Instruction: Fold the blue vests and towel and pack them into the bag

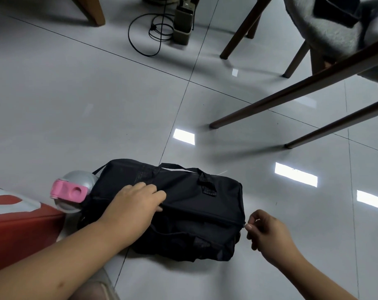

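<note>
- The black bag (183, 213) lies on the shiny tiled floor (75, 105), and its zip looks closed.
- The left hand (138, 200) lies on top of the bag, with its fingers curled onto the cloth to grip it.
- The right hand (268, 230) pinches the small zip pull (244, 224) at the bag's right end.
- A bottle with a pink and silver lid (72, 190) pokes out at the bag's left end.
- Brown chair legs (292, 100) stand on the floor behind the bag.

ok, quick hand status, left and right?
Left hand: fingers curled on the top of the black bag, gripping the fabric.
Right hand: pinching the zipper pull at the bag's end.
</note>
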Motion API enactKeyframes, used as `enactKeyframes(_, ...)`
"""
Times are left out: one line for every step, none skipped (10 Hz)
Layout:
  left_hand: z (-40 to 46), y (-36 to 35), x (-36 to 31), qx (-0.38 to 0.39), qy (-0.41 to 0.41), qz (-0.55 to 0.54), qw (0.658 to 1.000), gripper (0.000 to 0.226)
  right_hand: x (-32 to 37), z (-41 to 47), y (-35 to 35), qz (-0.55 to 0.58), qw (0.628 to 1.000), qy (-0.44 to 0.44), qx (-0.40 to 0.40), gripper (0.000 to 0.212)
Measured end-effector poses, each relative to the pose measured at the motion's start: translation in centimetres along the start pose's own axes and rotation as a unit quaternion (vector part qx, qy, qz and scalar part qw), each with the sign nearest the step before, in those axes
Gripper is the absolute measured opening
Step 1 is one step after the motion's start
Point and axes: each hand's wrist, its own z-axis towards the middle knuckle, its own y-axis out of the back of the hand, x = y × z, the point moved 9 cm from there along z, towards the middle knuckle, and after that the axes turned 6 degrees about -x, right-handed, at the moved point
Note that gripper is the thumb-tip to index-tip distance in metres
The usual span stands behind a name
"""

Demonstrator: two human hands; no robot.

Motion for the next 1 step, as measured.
enactKeyframes(-0.64, 0.97, 0.46, 0.027, 0.042, -0.042, 0.998, 0.015, 0.28, -0.17, 0.33, -0.035, 0.999, -0.001, 0.018, 0.017)
